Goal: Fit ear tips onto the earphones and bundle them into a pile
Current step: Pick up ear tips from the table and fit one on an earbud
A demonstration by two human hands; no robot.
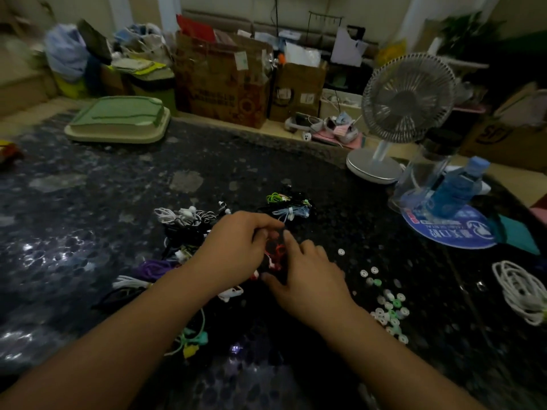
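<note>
A red earphone cable point(276, 252) lies between my two hands at the table's middle. My left hand point(236, 247) curls its fingers over the cable's upper part and pinches it. My right hand point(307, 276) has its fingers on the cable's right side; its fingertips hide the earbud. Loose white and green ear tips point(390, 309) are scattered to the right of my right hand. A pile of bundled earphones point(290, 205) in green, black and light blue lies beyond my hands. Unsorted earphones point(186, 217) in white, black and purple lie to the left.
A dark speckled table point(88, 202) holds a white desk fan point(405, 108), a clear jar point(426, 173) and a blue bottle point(455, 187) at the right. A coiled white cable point(518, 291) lies at the right edge. A green tray point(118, 119) sits far left. Mint earphones point(192, 338) lie near my left forearm.
</note>
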